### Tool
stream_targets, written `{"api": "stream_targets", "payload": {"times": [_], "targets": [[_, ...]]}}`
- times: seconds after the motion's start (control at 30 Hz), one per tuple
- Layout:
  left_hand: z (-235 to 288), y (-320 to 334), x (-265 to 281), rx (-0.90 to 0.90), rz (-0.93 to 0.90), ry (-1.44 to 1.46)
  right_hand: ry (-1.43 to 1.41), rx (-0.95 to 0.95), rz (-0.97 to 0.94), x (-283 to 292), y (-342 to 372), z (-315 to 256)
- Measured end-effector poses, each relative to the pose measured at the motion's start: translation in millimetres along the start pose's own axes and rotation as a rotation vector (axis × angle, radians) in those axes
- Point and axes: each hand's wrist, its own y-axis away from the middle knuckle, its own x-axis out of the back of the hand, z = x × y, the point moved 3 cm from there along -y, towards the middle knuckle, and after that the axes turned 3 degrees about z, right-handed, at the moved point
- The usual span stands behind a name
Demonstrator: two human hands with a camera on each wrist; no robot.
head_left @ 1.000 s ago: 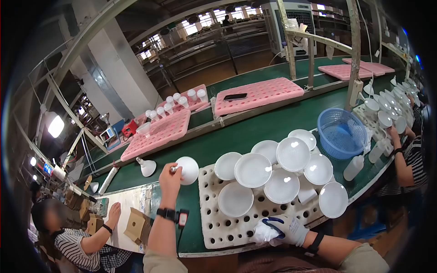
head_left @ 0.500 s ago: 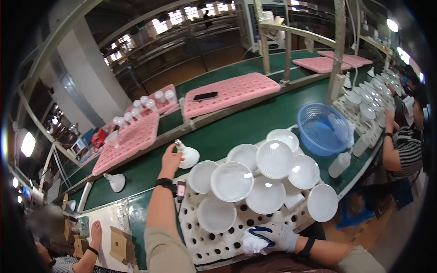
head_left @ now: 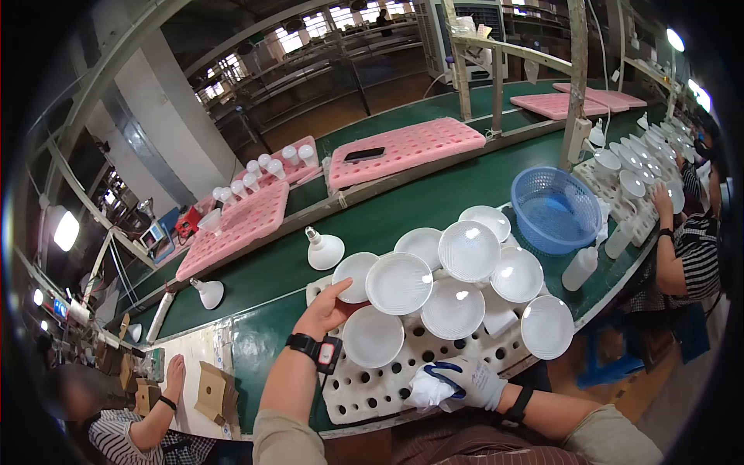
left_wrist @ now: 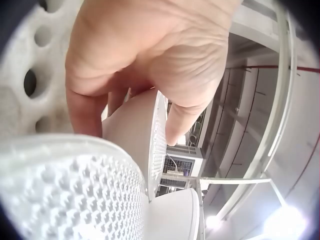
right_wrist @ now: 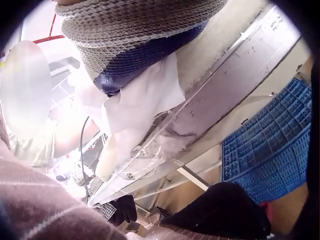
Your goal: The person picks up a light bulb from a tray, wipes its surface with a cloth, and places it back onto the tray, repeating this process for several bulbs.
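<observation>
— Green bench (head_left: 395,209) across a workshop, pink trays (head_left: 438,143) along the back, white foam tray (head_left: 356,416) at the near side with a cluster of white lamps (head_left: 398,283) on top.

— And the left hand (head_left: 322,310)?

— Bare, at the left end of the foam tray, clasped on the edge lamp (head_left: 355,273): thumb on the lens side, fingers (left_wrist: 87,110) round the body behind, clear enough in the left wrist view.

— Which way from the wrist to that edge lamp?

— Straight out past the palm, to the tray's far left corner; up and to the right in the head view.

— Long axis?

— Crosswise to the grip, by judgement: lens edge-on in the wrist view, thumb in front, body towards the fingers. Screw base out of sight; in a hole or above one, impossible to tell.

— Neighbours?

— Another lamp just to the right; beyond, a loose lamp (head_left: 325,252) on the bench, tilted, base upward.

— Right hand (head_left: 474,384) nearer?

— Farther, well apart, at the tray's near edge. Gloved, fingers bent round a crumpled white cloth (head_left: 428,390).
</observation>
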Motion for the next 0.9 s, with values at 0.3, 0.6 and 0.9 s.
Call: {"api": "stream_targets", "payload": {"times": [0.3, 0.6, 0.9], "targets": [[3, 9, 2, -0.097, 0.076, -0.036, 0.045, 0.012, 0.033, -6, 0, 5], [23, 29, -116, -0.635, 0.138, -1.649, 0.056, 0.011, 0.049, -2, -3, -1], [22, 46, -144, -0.651, 0.356, -1.809, 0.035, 0.008, 0.08, -4, -2, 1]]}}
